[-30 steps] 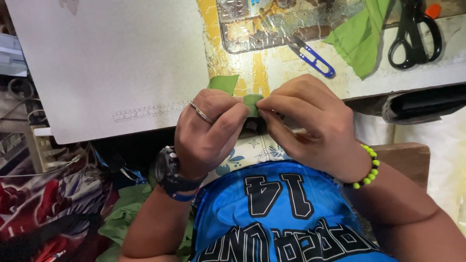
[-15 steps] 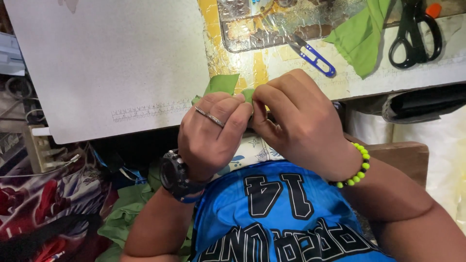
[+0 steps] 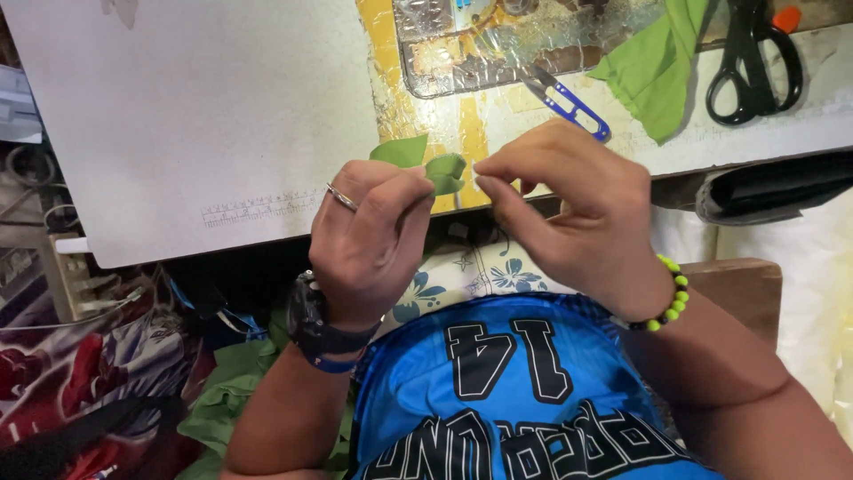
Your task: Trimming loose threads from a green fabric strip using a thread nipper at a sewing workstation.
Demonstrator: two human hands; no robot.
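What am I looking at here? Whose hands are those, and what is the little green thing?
The camera sits on a person's head and looks down, so you see their own two hands and blue shirt. The left hand, with a ring and a watch, pinches a small folded green cloth piece. The right hand, with a green bead bracelet, has its fingertips right beside the cloth. In front is a worktable. On it lie a small blue thread snipper, a bigger green cloth and black scissors.

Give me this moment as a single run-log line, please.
left hand: pinching small green fabric piece | right hand: fingertips beside fabric, contact unclear | blue thread snips, black scissors on table
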